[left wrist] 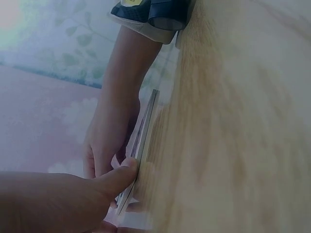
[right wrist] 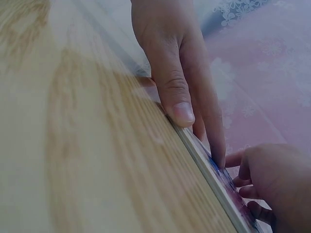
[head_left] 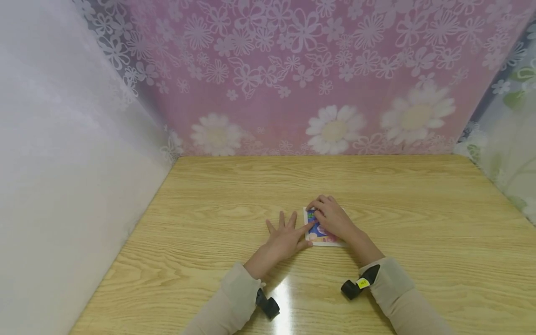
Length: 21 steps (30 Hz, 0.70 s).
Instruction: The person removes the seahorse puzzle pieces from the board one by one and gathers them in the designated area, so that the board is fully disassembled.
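A small flat picture board [head_left: 316, 232] with a white border and a blue, pink and green print lies on the table. My left hand [head_left: 281, 243] is at its left side with spread fingers; the index fingertip touches the print and the thumb rests at the near left corner. Over the board's right and far part lies my right hand [head_left: 335, 221], its bent fingers on the print. In the right wrist view the right hand [right wrist: 284, 184] has its fingertips against the board's face [right wrist: 221, 177]. Whether it pinches anything is hidden. The left wrist view shows the board edge-on [left wrist: 141, 143].
The wood-grain table [head_left: 201, 200] extends around both hands. A pink flowered curtain [head_left: 268, 107] hangs behind it, a white sheet [head_left: 75, 153] on the left and a patterned cloth [head_left: 511, 153] on the right. Each wrist wears a black camera [head_left: 268, 304].
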Tool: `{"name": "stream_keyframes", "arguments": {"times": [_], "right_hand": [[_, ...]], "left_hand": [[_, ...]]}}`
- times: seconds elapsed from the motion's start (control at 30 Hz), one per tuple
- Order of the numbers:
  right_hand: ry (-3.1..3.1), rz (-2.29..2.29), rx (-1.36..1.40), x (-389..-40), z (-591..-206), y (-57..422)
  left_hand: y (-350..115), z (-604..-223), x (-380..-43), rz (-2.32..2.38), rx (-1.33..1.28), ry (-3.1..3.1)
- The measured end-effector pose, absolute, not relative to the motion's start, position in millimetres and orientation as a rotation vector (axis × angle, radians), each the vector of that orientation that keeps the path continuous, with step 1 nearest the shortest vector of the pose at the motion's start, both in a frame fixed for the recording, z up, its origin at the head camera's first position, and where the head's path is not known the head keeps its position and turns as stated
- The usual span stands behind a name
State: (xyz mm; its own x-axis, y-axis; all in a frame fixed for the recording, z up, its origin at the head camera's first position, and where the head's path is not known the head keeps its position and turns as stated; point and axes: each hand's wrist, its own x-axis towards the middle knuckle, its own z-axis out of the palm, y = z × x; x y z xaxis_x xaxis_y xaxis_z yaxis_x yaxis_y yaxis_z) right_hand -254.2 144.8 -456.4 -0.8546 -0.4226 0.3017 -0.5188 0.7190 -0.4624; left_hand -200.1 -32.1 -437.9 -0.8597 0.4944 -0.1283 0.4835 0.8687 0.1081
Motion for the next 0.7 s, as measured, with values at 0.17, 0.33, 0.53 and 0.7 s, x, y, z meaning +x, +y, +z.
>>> {"name": "stream_keyframes", "arguments": {"times": [0.17, 0.33, 0.53, 0.7], "right_hand": [[-2.736, 0.88, 0.736, -255, -458, 145], [-2.729, 1.057, 0.754, -259, -459, 151], [-2.733, 1.359, 0.841, -260, -455, 160], [-2.697, 1.449, 0.944, -262, -454, 163]], "left_hand": [[-32, -438, -201, 0.118, 0.755, 2.879], [-32, -437, -201, 0.117, 0.755, 2.873], [-33, -436, -200, 0.14, 0.756, 2.863], [-33, -436, -200, 0.169, 0.753, 2.855]]}}
